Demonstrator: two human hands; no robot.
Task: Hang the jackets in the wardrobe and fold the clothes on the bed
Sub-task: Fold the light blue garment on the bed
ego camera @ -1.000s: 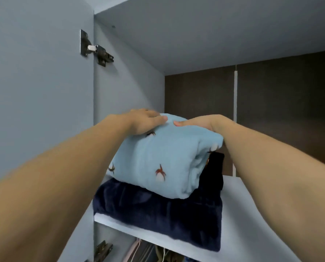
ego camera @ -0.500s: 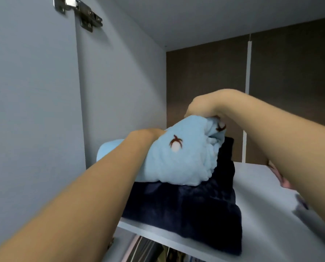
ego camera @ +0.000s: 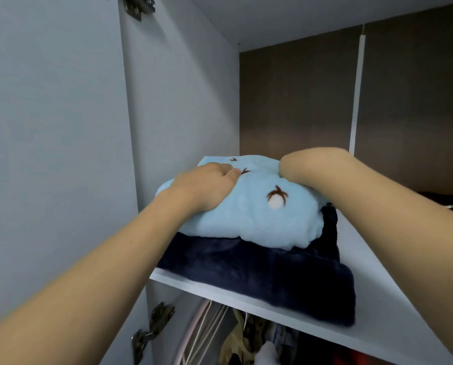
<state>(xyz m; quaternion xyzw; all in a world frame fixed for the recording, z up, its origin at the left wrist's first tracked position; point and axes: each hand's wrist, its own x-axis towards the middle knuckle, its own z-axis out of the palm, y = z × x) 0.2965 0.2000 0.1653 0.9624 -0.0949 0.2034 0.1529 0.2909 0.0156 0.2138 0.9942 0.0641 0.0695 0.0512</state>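
Note:
A folded light blue fleece garment [ego camera: 259,222] with small brown-and-white figures lies on a folded navy fleece garment [ego camera: 273,275]. Both are stacked at the left end of a white wardrobe shelf [ego camera: 378,259]. My left hand [ego camera: 207,185] lies on the near left top of the blue garment, its fingers curled into the fabric. My right hand [ego camera: 296,167] bends down over the far top of the same garment. The right hand's fingers are hidden behind my wrist and the fabric.
The open wardrobe door [ego camera: 49,127] stands close on my left, with a metal hinge [ego camera: 151,327] low down. Clothes on hangers [ego camera: 249,335] show under the shelf. A dark item [ego camera: 446,201] lies far right on the shelf. The wardrobe's brown back panel is behind.
The blue garment has been pushed down flatter onto the navy one. My left hand came from under its side up onto its top, and my right hand sank lower behind it.

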